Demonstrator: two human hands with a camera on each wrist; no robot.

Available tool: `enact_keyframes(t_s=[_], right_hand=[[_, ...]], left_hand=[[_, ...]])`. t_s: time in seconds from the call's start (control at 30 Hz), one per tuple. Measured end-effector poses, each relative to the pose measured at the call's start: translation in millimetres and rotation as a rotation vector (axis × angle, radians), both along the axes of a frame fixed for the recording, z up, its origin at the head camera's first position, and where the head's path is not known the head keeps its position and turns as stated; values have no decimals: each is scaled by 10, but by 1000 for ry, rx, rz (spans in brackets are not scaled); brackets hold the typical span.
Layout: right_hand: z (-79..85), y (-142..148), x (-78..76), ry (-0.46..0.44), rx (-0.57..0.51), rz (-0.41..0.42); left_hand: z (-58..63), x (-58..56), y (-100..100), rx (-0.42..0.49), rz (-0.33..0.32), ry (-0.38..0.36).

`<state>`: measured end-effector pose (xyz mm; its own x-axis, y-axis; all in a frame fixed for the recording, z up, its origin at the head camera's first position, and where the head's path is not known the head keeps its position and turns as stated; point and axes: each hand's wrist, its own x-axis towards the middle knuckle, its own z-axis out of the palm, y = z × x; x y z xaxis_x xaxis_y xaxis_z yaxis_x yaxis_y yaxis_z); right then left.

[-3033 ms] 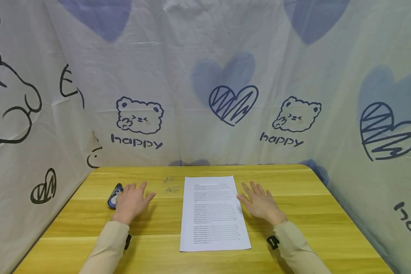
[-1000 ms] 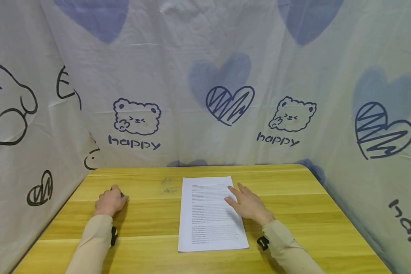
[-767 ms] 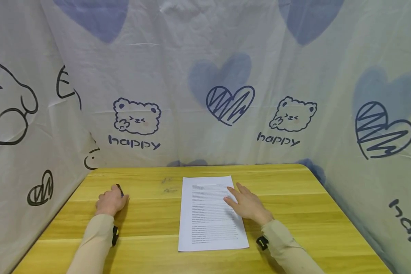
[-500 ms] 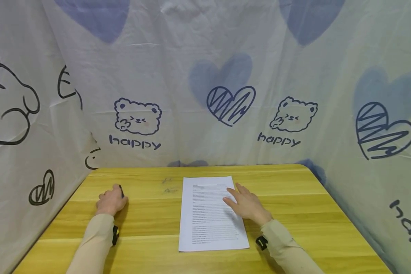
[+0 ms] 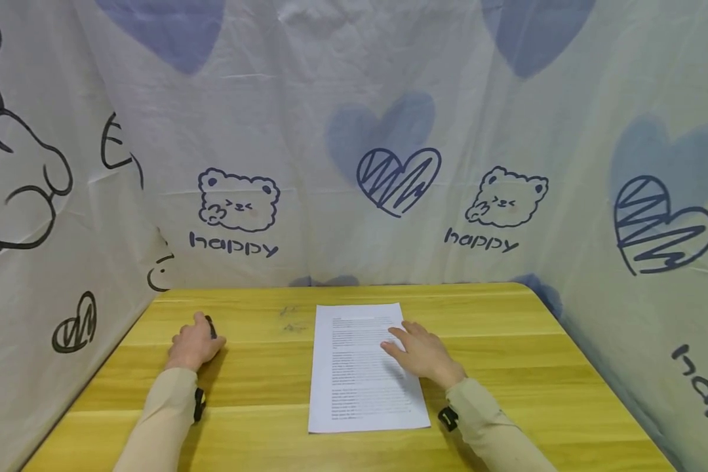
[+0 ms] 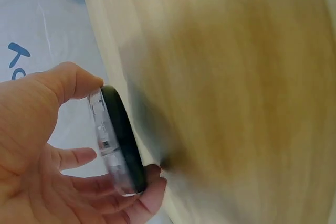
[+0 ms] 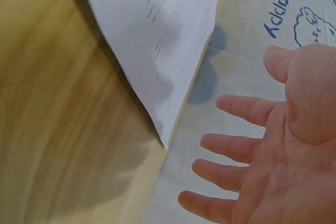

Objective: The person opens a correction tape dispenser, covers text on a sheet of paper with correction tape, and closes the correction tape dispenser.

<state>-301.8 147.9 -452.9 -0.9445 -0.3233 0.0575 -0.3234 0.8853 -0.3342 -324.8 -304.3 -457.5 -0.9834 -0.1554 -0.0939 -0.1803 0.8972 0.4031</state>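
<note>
My left hand (image 5: 190,346) pinches a correction tape (image 5: 210,326) at the left of the table. The left wrist view shows the correction tape (image 6: 125,139) on edge, with a clear plastic side and a dark side, between my thumb and curled fingertips. Part of it is hidden by the hand in the head view. A printed sheet of paper (image 5: 354,400) lies at the middle of the table. Over its right edge is my right hand (image 5: 426,355), holding nothing. Its fingers are spread and relaxed in the right wrist view, beside the corner of the paper (image 7: 157,40).
The yellow wood-grain table (image 5: 259,387) has faint dark marks (image 5: 294,327) left of the paper. White cloth (image 5: 330,78) printed with hearts and bears hangs along the back and both sides. Each wrist wears a black strap.
My left hand has moved left and taken hold of the correction tape, later turning it slightly. My right hand has shifted left over the paper's edge. The paper stays in place.
</note>
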Motion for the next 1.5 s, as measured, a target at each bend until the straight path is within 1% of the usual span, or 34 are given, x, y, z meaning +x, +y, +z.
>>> enact_keyframes(t_s=[0.17, 0.3, 0.4, 0.47, 0.67, 0.8, 0.9, 0.97, 1.17, 1.3, 1.37, 1.5], right_hand=[[-2, -47, -7, 33, 60, 37], [12, -93, -6, 38, 59, 47], [15, -120, -2, 47, 50, 47], [3, -132, -5, 56, 63, 50], [-23, -160, -13, 71, 69, 76], [-15, -185, -15, 79, 75, 82], [0, -208, -17, 79, 70, 81], [11, -221, -19, 74, 61, 77], [28, -233, -26, 58, 61, 69], [38, -238, -34, 51, 65, 69], [42, -240, -42, 51, 69, 70], [48, -242, -59, 58, 79, 73]], left_hand=[[-23, -23, 3, -10, -18, 14], [-46, -31, -7, -22, -23, 20], [-41, -37, -7, -20, -29, 34], [-29, -40, 1, -19, -37, 41], [10, -41, 53, -24, -80, 14], [22, -50, 94, -4, -114, 6], [30, -57, 131, 51, -133, 10], [47, -50, 168, 103, -146, 1], [95, -31, 317, 257, -166, -51], [94, -47, 403, 326, -200, -68], [87, -52, 447, 359, -230, -75], [73, -67, 542, 392, -256, -73]])
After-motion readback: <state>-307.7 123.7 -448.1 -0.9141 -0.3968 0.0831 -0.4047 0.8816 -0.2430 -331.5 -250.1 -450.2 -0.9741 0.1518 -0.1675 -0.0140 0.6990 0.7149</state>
